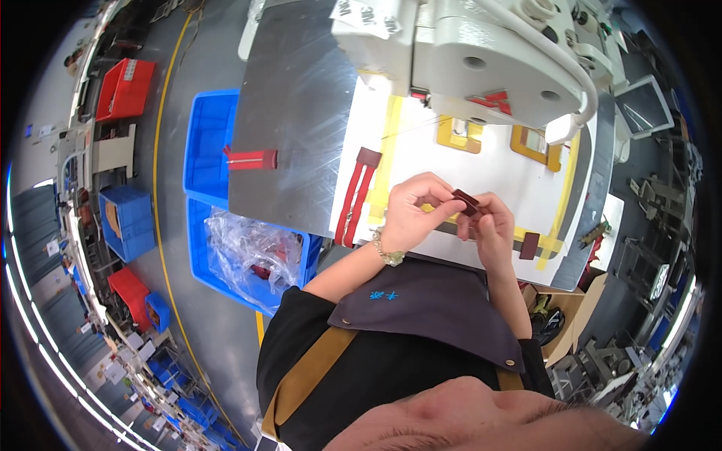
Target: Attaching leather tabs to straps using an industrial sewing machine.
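Between my hands, over the white work surface (421,165), is a small dark maroon tab (467,201). My left hand (416,209) pinches its near side with thumb and forefinger. My right hand (492,229) has its fingers closed on the other side of it. Left of my hands lies a long red zipper (352,201) with a maroon tab (368,156) at its far end. A separate maroon tab (529,246) rests to the right of my right hand. Another red zipper (256,159) reaches over the left table edge.
A white sewing machine head (496,68) overhangs the far side, with yellow template frames (459,137) beneath it. Grey metal tabletop (297,98) extends left. Blue bins (207,146) stand beside it, one holding clear plastic bags (252,248). An open cardboard box (575,323) is at lower right.
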{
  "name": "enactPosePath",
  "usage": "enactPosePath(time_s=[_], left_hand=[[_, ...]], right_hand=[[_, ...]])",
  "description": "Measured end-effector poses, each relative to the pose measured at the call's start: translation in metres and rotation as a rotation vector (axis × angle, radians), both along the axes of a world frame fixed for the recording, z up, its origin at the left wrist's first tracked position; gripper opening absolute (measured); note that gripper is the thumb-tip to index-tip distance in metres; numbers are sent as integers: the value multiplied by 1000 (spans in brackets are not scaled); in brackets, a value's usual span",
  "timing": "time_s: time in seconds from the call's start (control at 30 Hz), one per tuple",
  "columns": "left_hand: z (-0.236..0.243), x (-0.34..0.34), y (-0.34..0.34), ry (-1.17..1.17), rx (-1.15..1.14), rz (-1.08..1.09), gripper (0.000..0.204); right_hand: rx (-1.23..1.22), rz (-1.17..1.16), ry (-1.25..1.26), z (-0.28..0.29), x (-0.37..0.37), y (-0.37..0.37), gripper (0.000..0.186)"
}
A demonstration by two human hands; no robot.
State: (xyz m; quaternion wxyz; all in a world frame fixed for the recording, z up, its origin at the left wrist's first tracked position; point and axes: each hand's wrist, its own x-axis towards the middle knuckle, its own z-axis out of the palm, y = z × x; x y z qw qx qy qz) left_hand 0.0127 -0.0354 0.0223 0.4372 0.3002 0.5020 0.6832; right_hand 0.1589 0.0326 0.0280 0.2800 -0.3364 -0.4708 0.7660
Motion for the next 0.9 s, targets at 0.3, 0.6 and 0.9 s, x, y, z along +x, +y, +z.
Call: enactPosePath(time_s=[0.3,0.6,0.9], left_hand=[[-3,0,9,1,-10,2,9],[0,-3,16,108,-51,6,11],[2,-4,17,84,-38,-13,12]], right_hand=[[-74,-67,-64,4,-7,-3,8],[-76,-85,-58,2,-7,0,8],[-33,-73,-53,-1,-6,-1,9]])
